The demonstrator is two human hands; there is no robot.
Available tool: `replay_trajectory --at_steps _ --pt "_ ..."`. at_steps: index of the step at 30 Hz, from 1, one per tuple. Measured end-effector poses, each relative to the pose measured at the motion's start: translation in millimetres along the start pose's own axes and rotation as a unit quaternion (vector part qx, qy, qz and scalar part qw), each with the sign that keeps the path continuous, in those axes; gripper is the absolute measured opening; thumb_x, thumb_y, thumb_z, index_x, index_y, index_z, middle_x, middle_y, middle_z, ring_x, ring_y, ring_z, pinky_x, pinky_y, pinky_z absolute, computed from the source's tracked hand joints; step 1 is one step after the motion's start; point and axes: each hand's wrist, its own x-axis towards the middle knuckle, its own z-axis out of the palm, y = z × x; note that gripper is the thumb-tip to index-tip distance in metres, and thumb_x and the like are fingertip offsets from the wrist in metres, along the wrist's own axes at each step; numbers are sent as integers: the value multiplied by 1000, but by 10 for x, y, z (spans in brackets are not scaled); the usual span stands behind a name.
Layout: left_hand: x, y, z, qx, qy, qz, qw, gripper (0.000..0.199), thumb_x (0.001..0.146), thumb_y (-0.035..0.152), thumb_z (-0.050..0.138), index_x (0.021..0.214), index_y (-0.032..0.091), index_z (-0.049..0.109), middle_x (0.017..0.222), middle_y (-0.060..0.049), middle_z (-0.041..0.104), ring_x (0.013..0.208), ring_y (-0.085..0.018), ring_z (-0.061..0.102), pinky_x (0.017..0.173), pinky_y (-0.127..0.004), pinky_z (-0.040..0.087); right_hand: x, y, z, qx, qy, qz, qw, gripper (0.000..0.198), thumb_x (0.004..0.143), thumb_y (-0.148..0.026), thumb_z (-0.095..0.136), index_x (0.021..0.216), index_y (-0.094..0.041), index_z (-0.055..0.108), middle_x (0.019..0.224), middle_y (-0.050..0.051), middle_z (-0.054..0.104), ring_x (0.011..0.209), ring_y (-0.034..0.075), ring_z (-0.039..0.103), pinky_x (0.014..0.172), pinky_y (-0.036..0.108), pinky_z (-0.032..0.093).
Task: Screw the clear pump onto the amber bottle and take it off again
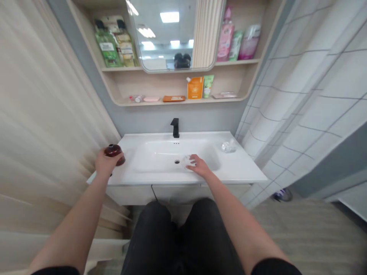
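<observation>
My left hand is wrapped round a dark brown, round-shouldered bottle with an uncapped-looking narrow neck. The bottle is at the left end of the white washbasin counter. A small black piece shows beside my left wrist; its kind is unclear. Over the basin, right of the drain, my right hand has its fingers curled on a clear see-through object. That object is blurred and partly covered by the fingers. Another clear, crumpled-looking object lies on the counter's right side.
A black faucet stands behind the basin. Above it hangs a mirror cabinet whose shelves hold several bottles, an orange pouch, a green tube and soap-like bars. A beige curtain borders the left, a white checked curtain the right.
</observation>
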Motion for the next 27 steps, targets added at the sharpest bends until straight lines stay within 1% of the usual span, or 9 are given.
replay_trajectory --at_steps 2,4,6,8,12,15,18,22,27 --pt "-139 202 131 -53 -10 2 999 79 71 54 93 136 20 64 131 -15 77 120 -35 74 105 -45 59 16 8 -5 -9 -3 0 1000 50 84 -40 89 123 -27 60 125 7 78 111 28 78 96 42 60" --pt "-325 447 319 -112 -48 44 992 79 70 52 94 137 22 65 131 -12 79 120 -32 75 108 -43 58 26 9 -7 -22 -8 2 1000 50 83 -38 89 123 -27 60 123 7 79 114 28 77 98 42 59" --pt "-540 704 556 -170 -93 83 978 77 69 49 95 137 24 67 129 -10 80 118 -30 77 108 -40 58 28 4 -3 -34 -12 5 999 50 83 -36 89 123 -26 60 122 7 79 114 27 77 99 42 58" --pt "-764 948 813 -209 -133 99 964 76 69 44 97 136 24 68 127 -10 81 115 -29 78 105 -38 59 27 0 7 -40 -14 11 999 51 82 -34 90 122 -26 60 121 7 79 112 26 78 98 41 58" --pt "-1130 1318 1266 -192 -180 128 956 77 69 39 100 137 24 68 131 -12 80 120 -32 77 107 -40 57 37 9 24 -43 -15 29 999 49 80 -32 92 119 -26 62 128 6 77 108 25 79 94 38 59" --pt "-1279 1443 1484 -144 -209 156 955 78 71 39 100 140 25 66 136 -12 79 125 -33 75 110 -41 57 56 34 24 -51 -22 20 998 48 80 -32 93 118 -26 64 127 6 77 106 25 79 93 38 60" --pt "-1343 1458 1597 -100 -216 184 954 77 75 36 98 143 25 64 140 -11 77 129 -32 74 113 -40 56 79 69 30 -53 -32 11 998 50 80 -34 94 121 -26 67 124 5 78 105 26 79 93 38 60" --pt "-1384 1440 1611 -69 -208 228 949 76 79 33 95 146 23 62 147 -12 73 134 -32 71 113 -38 55 100 110 55 -38 -43 13 998 61 80 -36 95 134 -28 67 128 7 78 104 26 79 91 38 62" --pt "-1457 1486 1549 3 -216 278 936 65 85 34 90 143 24 64 139 -11 77 125 -31 73 105 -37 56 92 118 66 -24 -50 0 998 70 82 -35 94 145 -30 63 131 8 78 106 26 78 96 42 63"
